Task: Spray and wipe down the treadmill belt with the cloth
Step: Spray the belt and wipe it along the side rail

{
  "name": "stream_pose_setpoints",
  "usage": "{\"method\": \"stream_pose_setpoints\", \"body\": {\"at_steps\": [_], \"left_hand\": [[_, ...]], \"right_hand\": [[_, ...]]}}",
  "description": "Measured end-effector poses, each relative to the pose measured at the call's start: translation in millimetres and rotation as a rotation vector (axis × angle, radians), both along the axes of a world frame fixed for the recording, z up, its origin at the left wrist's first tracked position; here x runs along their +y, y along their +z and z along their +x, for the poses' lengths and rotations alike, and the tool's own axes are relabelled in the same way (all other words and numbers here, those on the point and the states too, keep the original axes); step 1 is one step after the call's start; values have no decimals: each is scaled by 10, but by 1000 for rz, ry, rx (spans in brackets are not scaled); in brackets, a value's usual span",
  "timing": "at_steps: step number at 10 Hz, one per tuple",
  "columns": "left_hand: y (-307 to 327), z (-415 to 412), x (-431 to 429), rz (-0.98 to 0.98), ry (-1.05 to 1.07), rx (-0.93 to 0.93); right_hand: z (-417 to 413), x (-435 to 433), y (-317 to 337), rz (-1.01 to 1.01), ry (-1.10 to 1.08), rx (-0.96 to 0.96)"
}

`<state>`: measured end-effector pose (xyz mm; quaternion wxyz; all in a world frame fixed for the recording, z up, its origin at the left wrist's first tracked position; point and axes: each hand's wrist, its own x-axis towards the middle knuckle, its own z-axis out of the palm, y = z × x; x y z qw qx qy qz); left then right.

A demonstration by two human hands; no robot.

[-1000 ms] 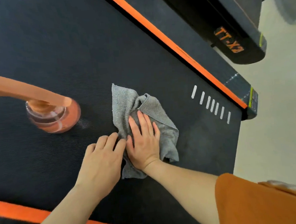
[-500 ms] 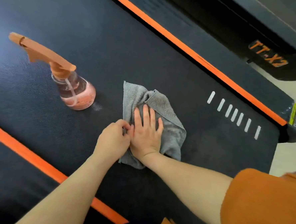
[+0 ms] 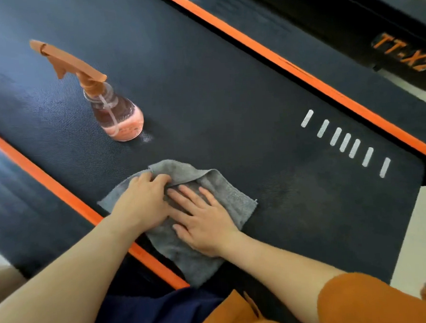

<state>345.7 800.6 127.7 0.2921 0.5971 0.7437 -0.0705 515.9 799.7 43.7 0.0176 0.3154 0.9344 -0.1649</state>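
Note:
A grey cloth point(image 3: 229, 197) lies on the black treadmill belt point(image 3: 215, 91), its near corner draped over the near orange side strip point(image 3: 48, 181). My left hand point(image 3: 142, 203) rests on the cloth's left part with fingers curled into a fold. My right hand point(image 3: 203, 219) presses flat on the cloth beside it, fingers spread. A clear spray bottle point(image 3: 115, 112) with an orange trigger head and pink liquid stands upright on the belt, well beyond the cloth to the left.
White dash marks point(image 3: 345, 142) run across the belt to the right. A second orange strip point(image 3: 288, 66) borders the far side, with a black frame part lettered in orange point(image 3: 404, 52) beyond. Pale floor point(image 3: 425, 223) shows at the belt's right end.
Both hands have drawn the cloth toward me, to the near edge of the belt and over the orange strip. The bottle has stayed put; the view shifted.

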Motion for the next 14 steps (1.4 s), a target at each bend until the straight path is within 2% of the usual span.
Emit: {"method": "stream_pose_setpoints", "body": {"at_steps": [1, 2, 3, 4, 5, 6, 7, 9, 10, 11, 12, 13, 14], "left_hand": [[37, 251, 67, -33, -149, -109], [40, 427, 101, -83, -243, -148], [-25, 445, 193, -42, -272, -100], [-85, 449, 265, 121, -278, -73], [-167, 440, 237, 197, -424, -42], [-228, 450, 147, 169, -485, -46], [-251, 459, 191, 185, -441, -77], [-249, 728, 750, 252, -440, -67], [-232, 898, 1123, 263, -470, -95], [-169, 1058, 1344, 249, -537, -15], [-149, 1072, 1454, 274, -569, -39], [-258, 1216, 1316, -47, -247, -156], [-282, 968, 853, 272, 212, -1335]], "right_hand": [[965, 330, 44, 70, -199, -121], [1470, 719, 65, 60, -565, -208], [1140, 744, 16, 88, -848, -169], [489, 245, -36, 118, -745, -104], [235, -74, 4, 21, -327, -69], [584, 295, -11, 57, -185, -48], [979, 998, -32, 129, -402, -77], [1316, 2521, 41, 121, -659, -150], [1222, 2762, -32, 120, -760, -152], [1243, 2773, 10, 122, -740, -173], [1105, 2620, 37, 86, -828, -178], [633, 1896, 74, 84, -781, -167], [28, 839, 141, -259, -466, -38]]}}
